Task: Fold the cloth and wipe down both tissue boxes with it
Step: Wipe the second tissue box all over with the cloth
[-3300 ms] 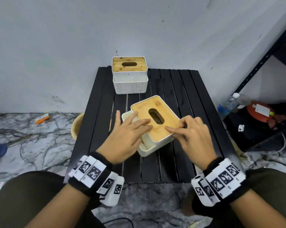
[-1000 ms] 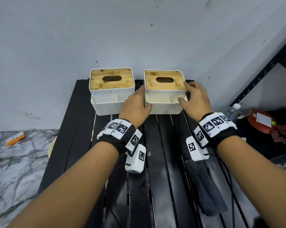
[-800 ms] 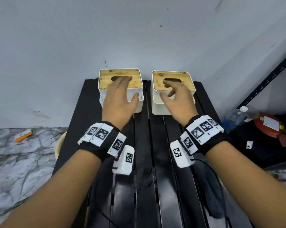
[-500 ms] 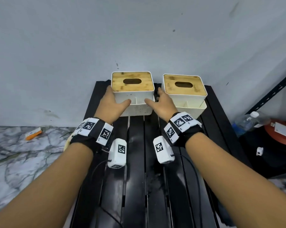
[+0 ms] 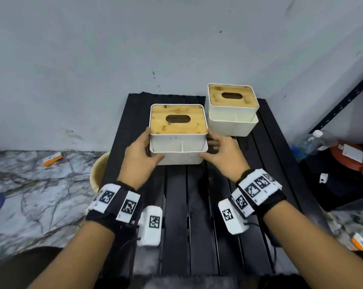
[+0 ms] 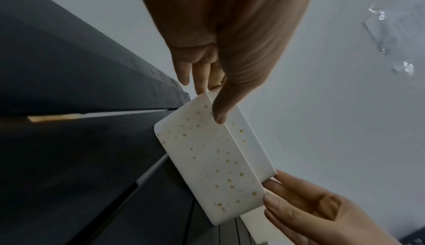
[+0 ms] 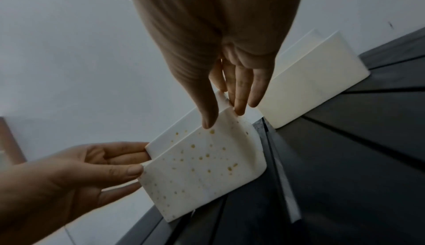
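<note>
Two white tissue boxes with bamboo lids stand on the black slatted table (image 5: 176, 226). The nearer box (image 5: 178, 132) has yellowish specks on its front (image 6: 214, 158) (image 7: 202, 167). My left hand (image 5: 141, 151) (image 6: 209, 103) grips its left front corner, thumb on the front and fingers along the side. On the right front corner my right hand (image 5: 216, 151) (image 7: 223, 118) grips the same way. The second box (image 5: 231, 109) (image 7: 308, 85) stands farther back on the right, untouched. No cloth shows in any view.
A grey wall rises right behind the table. A beige bucket (image 5: 97, 172) sits on the floor by the table's left edge. To the right are a water bottle (image 5: 310, 142), a red object (image 5: 351, 155) and a dark metal rack (image 5: 343, 101).
Both hands left the right box and took hold of the left one. That box has since slid toward me, away from the wall. The dark cloth seen earlier at the front right is out of sight.
</note>
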